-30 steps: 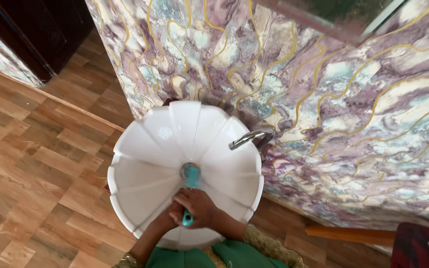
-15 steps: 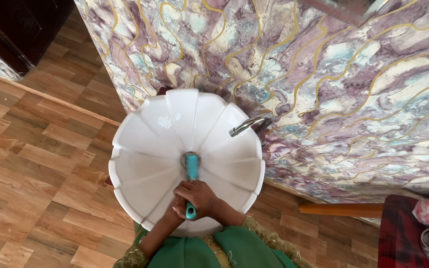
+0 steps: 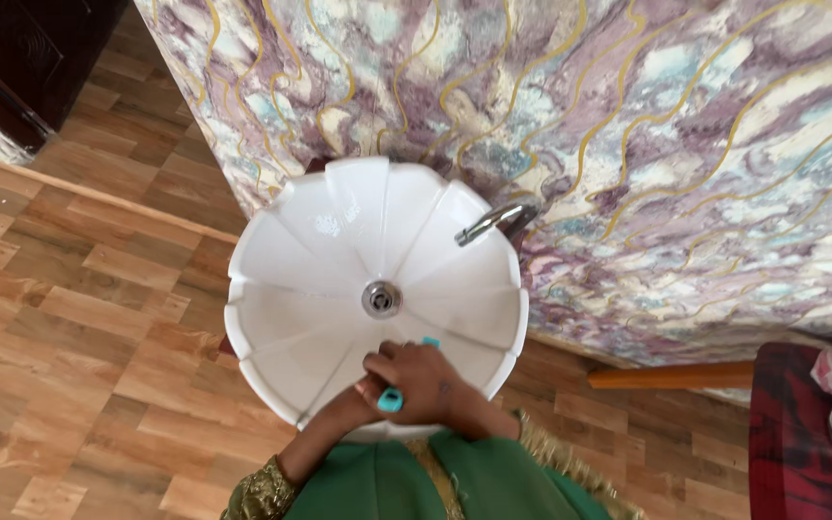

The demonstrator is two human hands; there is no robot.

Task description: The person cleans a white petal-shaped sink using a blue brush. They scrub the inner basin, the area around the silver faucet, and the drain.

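Hands: both clasped on one teal brush point(image 3: 392, 398) over the basin point(image 3: 272, 260).
Left hand point(image 3: 363, 393) and right hand point(image 3: 426, 380) overlap at the near rim, wrists bent, forearms converging. For clean scrubbing, keep the head flat against the porcelain, working toward the drain point(image 3: 380, 299); tap point(image 3: 489, 221) sits right.

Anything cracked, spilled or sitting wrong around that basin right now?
Nothing stands out. The white basin looks whole and clean, the drain is uncovered, and the tap sits at the rim. Both hands grip a teal brush handle over the near edge.
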